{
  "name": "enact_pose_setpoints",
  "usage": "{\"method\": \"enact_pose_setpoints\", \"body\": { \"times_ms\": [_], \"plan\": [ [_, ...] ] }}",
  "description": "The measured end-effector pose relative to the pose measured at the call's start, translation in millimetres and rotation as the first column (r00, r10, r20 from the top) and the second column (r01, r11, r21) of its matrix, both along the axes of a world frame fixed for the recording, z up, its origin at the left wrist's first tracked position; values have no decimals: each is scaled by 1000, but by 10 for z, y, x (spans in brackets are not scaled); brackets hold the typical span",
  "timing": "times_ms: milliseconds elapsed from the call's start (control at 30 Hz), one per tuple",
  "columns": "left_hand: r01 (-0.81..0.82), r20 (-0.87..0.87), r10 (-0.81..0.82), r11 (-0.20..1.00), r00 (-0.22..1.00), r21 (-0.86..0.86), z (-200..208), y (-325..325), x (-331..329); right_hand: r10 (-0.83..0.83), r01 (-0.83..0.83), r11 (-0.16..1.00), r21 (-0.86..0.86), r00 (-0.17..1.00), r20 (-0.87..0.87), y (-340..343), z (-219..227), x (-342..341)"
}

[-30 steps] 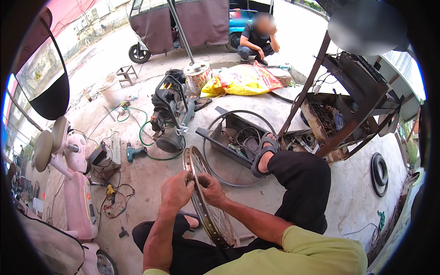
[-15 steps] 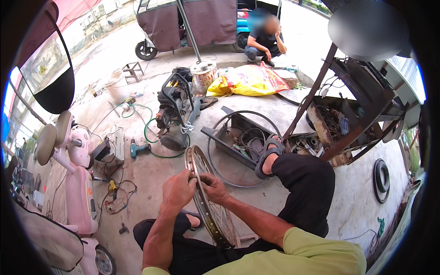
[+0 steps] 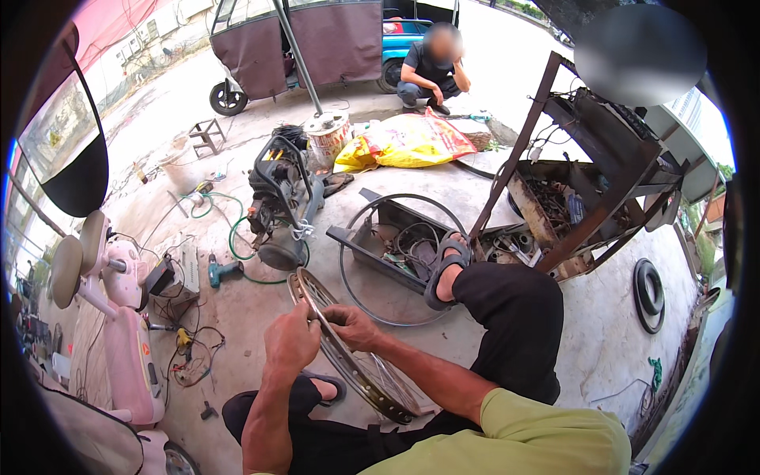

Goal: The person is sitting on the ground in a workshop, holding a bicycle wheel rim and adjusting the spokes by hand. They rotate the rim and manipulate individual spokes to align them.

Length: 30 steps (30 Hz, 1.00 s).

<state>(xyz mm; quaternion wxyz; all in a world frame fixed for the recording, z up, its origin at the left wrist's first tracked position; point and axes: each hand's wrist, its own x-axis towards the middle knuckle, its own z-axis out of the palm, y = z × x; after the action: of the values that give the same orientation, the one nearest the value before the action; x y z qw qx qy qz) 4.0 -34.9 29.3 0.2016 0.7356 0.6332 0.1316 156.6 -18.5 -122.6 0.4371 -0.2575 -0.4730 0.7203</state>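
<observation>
A spoked metal wheel rim (image 3: pixel 358 381) without a tyre stands tilted between my legs, its upper end leaning away from me. My left hand (image 3: pixel 291 336) is closed at the outer face of the rim, with thumb and fingertips pressed together there. On the inner, spoke side, my right hand (image 3: pixel 353 326) is closed with bent fingers against the rim, opposite the left one. Any small part between the fingertips is hidden. Thin spokes (image 3: pixel 386 372) run off the rim's inner side below my right forearm.
Beyond the wheel lie a thin hoop (image 3: pixel 346 289) and a dark tray of parts (image 3: pixel 356 242). An air compressor (image 3: pixel 281 202), a teal drill (image 3: pixel 225 271) and a pink scooter (image 3: pixel 131 364) are leftward. Rightward are a rusty metal stand (image 3: pixel 518 150) and black tyres (image 3: pixel 649 297). A person (image 3: pixel 427 71) squats behind.
The whole view has shifted, so the surroundings sit further left. The wheel leans more to the left at its top, and both hands stay on it at nearly the same spot.
</observation>
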Motion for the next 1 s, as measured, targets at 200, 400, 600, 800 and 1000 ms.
{"method": "enact_pose_setpoints", "body": {
  "times_ms": [200,400,600,800,1000],
  "plan": [
    [-19,69,18,1000,997,6,3,8,3,-91,92,995,25,996,-15,-44,73,-28],
    [-9,149,10,1000,989,-7,-46,29,-81,-230,195,964,180,951,205,-67,-67,-35],
    [86,468,-75,996,881,-2,-268,94,-202,-343,265,923,278,895,286,-95,125,40],
    [50,438,-34,998,898,-25,-236,53,-154,-414,405,910,93,902,123,103,119,32],
    [36,470,-7,998,883,-52,-244,70,-157,-318,319,945,-71,948,16,132,103,-79]
  ]
}}
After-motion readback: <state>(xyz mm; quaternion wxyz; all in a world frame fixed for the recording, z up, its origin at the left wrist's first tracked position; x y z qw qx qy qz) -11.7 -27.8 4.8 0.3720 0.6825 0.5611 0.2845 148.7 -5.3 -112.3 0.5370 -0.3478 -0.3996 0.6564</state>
